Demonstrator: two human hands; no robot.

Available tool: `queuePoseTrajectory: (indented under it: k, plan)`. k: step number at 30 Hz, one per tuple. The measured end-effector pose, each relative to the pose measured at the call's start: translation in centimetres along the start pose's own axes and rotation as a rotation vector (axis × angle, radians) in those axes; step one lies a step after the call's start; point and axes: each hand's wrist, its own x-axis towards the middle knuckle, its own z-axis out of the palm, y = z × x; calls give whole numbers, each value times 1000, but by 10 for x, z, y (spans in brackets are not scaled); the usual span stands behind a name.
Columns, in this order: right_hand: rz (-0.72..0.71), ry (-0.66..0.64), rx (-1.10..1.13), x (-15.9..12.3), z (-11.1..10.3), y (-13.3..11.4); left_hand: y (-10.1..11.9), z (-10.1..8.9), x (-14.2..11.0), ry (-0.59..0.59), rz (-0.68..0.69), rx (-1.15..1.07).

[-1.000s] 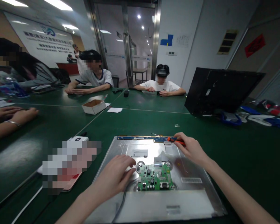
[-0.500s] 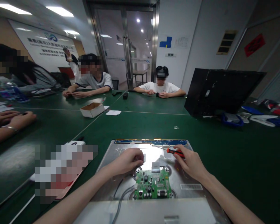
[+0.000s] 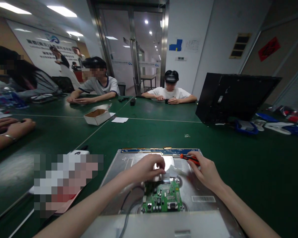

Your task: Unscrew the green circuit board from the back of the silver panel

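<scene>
A bare metal display panel point(image 3: 114, 175) lies back side up on the table in front of me. My right hand point(image 3: 208, 170) is closed around a small orange-and-black screwdriver point(image 3: 192, 160), whose thin shaft points left toward the narrow blue circuit board point(image 3: 139, 151) along the panel's far edge. My left hand point(image 3: 149, 168) hovers over the panel, fingers bent, thumb and index finger slightly apart beside the flat ribbon cable point(image 3: 166, 178); contact with it is unclear. That cable reaches the green circuit board point(image 3: 161, 196) mid-panel.
A phone-like white object point(image 3: 81, 152) and a blurred-out pinkish item lie left. Beyond stand an open cardboard box point(image 3: 96, 118), papers point(image 3: 120, 120) and, at right, a black monitor housing point(image 3: 235, 97). Several people sit around the green table point(image 3: 159, 132); a co-worker's hands point(image 3: 17, 129) rest at left.
My left hand has moved right, toward the ribbon cable. My right hand has shifted slightly right with the screwdriver, drawing its handle back a little.
</scene>
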Motion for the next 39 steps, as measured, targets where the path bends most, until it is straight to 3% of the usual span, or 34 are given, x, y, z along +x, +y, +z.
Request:
queuePoseTrajectory:
  k: [4,11,18,32,39]
  plan:
    - [20,39,-8,2,-1,6,10,19,27,-165,148,8]
    - [22,35,8,3,-5,8,3,37,43,-246,169,-62]
    - [22,30,73,2,-9,1,-1,40,41,-225,103,-187]
    - [60,5,205,3,-6,0,-3,43,38,-196,104,-233]
    - [103,62,276,4,-7,2,-4,41,38,-203,85,-244]
